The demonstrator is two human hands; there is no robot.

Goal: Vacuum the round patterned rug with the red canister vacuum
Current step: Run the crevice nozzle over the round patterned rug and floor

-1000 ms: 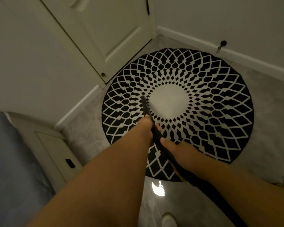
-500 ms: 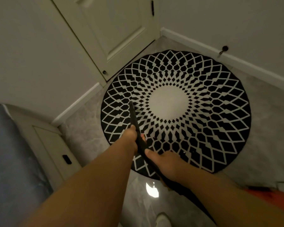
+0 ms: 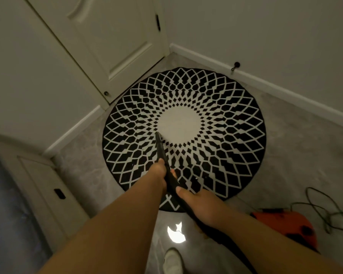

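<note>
Floor (image 3: 297, 155): pale grey, glossy, in a room corner with white walls and a door (image 3: 111, 40).
Rug (image 3: 226, 135): round, black and white pattern, near the door.
Wand (image 3: 162, 153): black, tip on the edge of the rug's white centre.
Left hand (image 3: 156, 175): wrapped around the wand.
Right hand (image 3: 198, 204): grips the wand lower, near the rug's near edge.
Vacuum (image 3: 285, 224): red, on the floor at right, beside a cable (image 3: 325, 210).
Writing: none can be read.

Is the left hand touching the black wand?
Touching. The head view shows the left hand with fingers wrapped round the wand.
</note>
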